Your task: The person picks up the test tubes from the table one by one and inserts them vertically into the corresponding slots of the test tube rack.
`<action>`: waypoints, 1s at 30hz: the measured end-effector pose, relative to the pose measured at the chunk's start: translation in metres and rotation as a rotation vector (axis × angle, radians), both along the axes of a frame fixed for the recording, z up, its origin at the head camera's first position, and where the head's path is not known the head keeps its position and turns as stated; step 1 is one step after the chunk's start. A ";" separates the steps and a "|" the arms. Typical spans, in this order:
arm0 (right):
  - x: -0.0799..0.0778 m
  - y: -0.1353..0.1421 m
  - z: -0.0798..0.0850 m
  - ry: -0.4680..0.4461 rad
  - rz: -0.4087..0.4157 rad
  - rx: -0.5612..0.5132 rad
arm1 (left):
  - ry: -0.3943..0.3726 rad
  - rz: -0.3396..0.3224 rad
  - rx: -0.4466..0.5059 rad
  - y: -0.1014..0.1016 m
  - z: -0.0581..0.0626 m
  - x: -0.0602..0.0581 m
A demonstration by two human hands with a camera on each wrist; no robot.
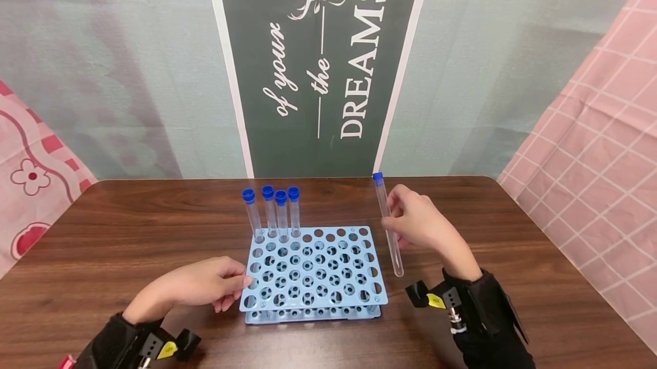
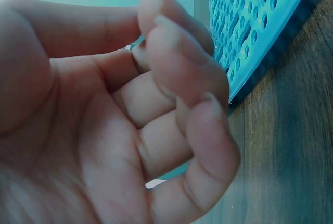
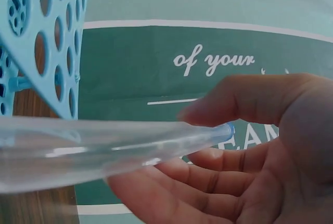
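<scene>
A light-blue test tube rack (image 1: 328, 305) stands in the middle of the table, its top plate full of round holes. My left hand (image 1: 205, 284) pinches the rack's left edge between thumb and fingers; the other fingers curl beneath. To the right of the rack, my right hand (image 1: 418, 219) grips a clear test tube (image 1: 395, 255) with a blue cap by its middle. That tube tilts slightly, cap end up, above the table. In the right wrist view, the tube (image 3: 78, 151) lies between thumb and fingers. Several blue-capped tubes (image 1: 255, 218) stand in the rack's back left holes.
The brown wooden table (image 1: 92, 243) ends at a straight back edge. Behind it hangs a pale cloth with a dark green panel (image 1: 236, 72) and white lettering. Pink patterned cloths (image 1: 605, 186) hang at both sides.
</scene>
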State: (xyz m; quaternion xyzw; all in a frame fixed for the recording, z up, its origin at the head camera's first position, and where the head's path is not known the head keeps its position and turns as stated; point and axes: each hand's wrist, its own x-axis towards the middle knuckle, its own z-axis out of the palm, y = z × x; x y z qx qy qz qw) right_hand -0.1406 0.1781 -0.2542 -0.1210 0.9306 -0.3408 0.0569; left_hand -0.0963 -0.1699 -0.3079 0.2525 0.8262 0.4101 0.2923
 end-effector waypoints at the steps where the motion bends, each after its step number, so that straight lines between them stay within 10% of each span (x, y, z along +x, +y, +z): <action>1: 0.001 0.000 0.001 0.007 -0.004 -0.003 | 0.000 0.000 -0.001 0.000 0.000 0.000; 30: 0.015 -0.023 0.010 0.180 0.002 -0.068 | 0.013 0.001 0.006 0.000 -0.002 0.000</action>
